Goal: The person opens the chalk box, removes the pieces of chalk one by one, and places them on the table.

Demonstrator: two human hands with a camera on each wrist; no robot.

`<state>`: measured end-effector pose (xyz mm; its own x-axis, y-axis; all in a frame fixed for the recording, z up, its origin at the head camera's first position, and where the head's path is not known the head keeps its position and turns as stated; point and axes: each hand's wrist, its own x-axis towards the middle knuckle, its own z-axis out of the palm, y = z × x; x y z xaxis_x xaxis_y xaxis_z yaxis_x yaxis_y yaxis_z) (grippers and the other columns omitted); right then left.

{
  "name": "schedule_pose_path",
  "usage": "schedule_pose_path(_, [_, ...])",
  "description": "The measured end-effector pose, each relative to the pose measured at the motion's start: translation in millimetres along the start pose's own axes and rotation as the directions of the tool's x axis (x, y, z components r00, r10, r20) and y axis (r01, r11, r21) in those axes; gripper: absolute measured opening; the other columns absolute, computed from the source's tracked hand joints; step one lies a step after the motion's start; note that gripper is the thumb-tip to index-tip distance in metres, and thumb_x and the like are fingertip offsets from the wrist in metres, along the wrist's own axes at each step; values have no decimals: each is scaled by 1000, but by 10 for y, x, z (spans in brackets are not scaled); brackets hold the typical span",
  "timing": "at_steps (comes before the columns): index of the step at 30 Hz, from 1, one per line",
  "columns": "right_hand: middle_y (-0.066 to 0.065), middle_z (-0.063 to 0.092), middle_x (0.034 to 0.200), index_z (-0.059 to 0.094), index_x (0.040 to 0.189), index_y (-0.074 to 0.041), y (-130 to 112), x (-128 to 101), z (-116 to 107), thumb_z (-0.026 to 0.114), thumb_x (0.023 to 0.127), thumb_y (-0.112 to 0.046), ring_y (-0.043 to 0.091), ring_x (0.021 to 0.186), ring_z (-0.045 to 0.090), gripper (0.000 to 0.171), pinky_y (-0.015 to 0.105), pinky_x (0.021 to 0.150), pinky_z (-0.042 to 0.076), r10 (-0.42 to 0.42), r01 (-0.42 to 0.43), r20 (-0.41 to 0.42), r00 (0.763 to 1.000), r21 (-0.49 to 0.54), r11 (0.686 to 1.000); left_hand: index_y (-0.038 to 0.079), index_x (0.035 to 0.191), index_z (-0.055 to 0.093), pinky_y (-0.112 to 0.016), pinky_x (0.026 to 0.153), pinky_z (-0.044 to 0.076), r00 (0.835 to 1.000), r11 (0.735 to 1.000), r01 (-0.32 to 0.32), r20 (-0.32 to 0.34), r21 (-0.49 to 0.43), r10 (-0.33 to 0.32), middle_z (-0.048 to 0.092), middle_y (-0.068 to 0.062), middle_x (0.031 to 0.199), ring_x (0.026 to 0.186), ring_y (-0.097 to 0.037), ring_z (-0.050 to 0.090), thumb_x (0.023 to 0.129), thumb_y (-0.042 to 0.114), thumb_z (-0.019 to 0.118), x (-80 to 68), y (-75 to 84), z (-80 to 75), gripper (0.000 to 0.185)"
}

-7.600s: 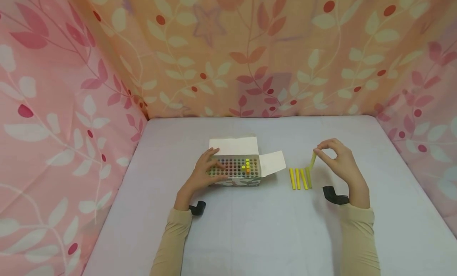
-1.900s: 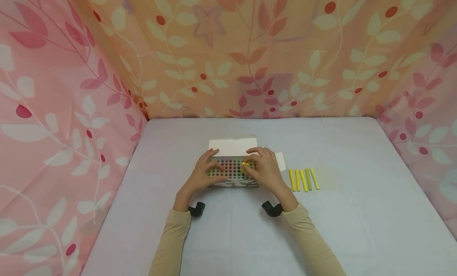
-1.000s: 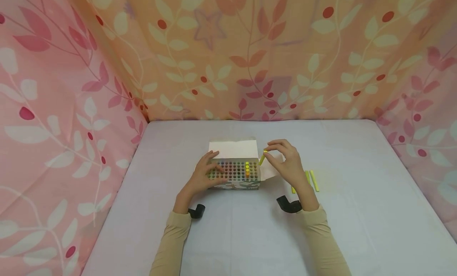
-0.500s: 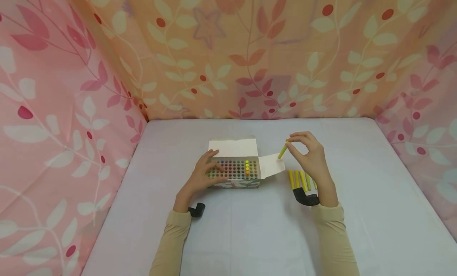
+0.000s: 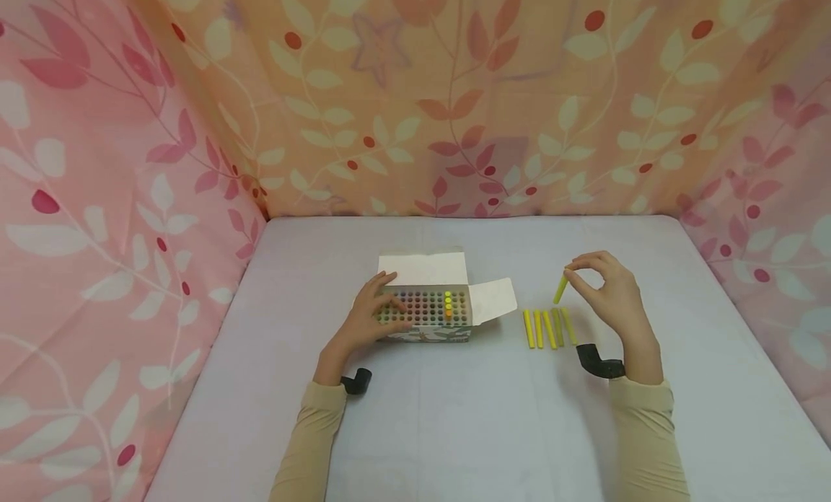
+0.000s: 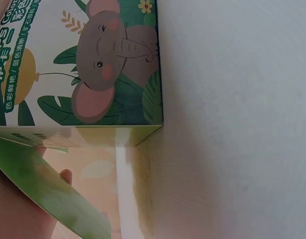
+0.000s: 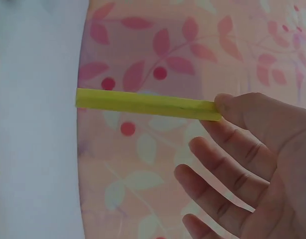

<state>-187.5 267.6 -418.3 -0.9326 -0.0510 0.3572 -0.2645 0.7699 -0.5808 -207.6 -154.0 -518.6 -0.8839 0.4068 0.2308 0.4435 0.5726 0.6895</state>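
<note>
My right hand [image 5: 613, 293] pinches one end of a yellow-green chalk stick [image 7: 148, 104] between thumb and index finger. Its other fingers are spread, and the stick slants downward above the table. Several yellow and greenish chalk sticks [image 5: 550, 330] lie side by side just left of and below that hand. An open cardboard box [image 5: 448, 334] stands left of them, its top a grid of holes with several yellow ends and an orange one sticking up. My left hand [image 5: 366, 314] holds the left end of the box, fingers over the top and thumb at the near side.
The box's white lid [image 5: 422, 268] stands raised at the back, and a side flap [image 5: 493, 300] spreads to the right. A white cloth covers the table [image 5: 480, 430]. Flowered curtains [image 5: 415, 127] close off the back and both sides.
My right hand reached into the box, drew out the yellow-green stick and carried it rightward to above the row. A fifth-place stick lay there by then. My left hand has stayed put.
</note>
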Motion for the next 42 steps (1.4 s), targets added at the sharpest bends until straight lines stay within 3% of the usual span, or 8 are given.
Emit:
schedule_pose_path(12, [16, 61, 104, 67, 93, -5, 313, -107, -118, 62, 89, -28, 39, 101, 54, 24, 57, 79, 42, 66, -41, 156, 986, -158, 987, 31, 87, 65, -59, 110, 12, 1000, 1000, -6, -10, -2, 6, 24, 8, 151, 143, -17, 7, 72, 54, 73, 9, -31, 19, 28])
schedule_pose_path(18, [21, 62, 105, 67, 95, -2, 388, -137, -81, 61, 89, -32, 41, 100, 55, 31, 57, 79, 43, 134, -80, 281, 950, -197, 977, 33, 86, 64, -59, 110, 12, 1000, 1000, -9, -19, -10, 9, 25, 10, 150, 143, -16, 8, 72, 54, 72, 8, -32, 18, 27])
schedule_pose_path(26, [25, 61, 108, 66, 98, -4, 445, -154, -98, 61, 88, -37, 43, 102, 55, 35, 55, 74, 45, 244, -153, 379, 893, -255, 955, 31, 87, 65, -59, 110, 11, 1000, 1000, 6, -12, -17, -7, 24, 11, 150, 143, -16, 7, 72, 55, 72, 6, -19, 11, 29])
schedule_pose_path(29, [27, 60, 108, 65, 99, -3, 493, -145, -69, 60, 88, -37, 43, 101, 55, 36, 55, 74, 45, 267, -168, 389, 882, -268, 949, 31, 87, 65, -59, 110, 11, 1000, 1000, 13, -9, -21, -13, 23, 12, 151, 143, -16, 6, 72, 55, 72, 8, -8, 4, 29])
schedule_pose_path(32, [25, 61, 107, 66, 98, -4, 553, -126, -6, 61, 88, -36, 41, 99, 55, 35, 53, 73, 45, 281, -181, 369, 886, -281, 942, 32, 87, 64, -59, 110, 11, 1000, 1000, 18, -7, -20, -19, 23, 13, 151, 143, -17, 6, 72, 56, 72, 10, -6, 0, 29])
schedule_pose_path(42, [14, 64, 94, 66, 100, -6, 767, -129, 245, 59, 90, -36, 29, 86, 55, 32, 38, 65, 42, 345, -254, 313, 885, -295, 921, 31, 86, 64, -60, 109, 12, 1000, 1000, 19, -5, -20, -19, 23, 10, 151, 143, -19, 7, 72, 53, 73, 14, -10, 7, 27])
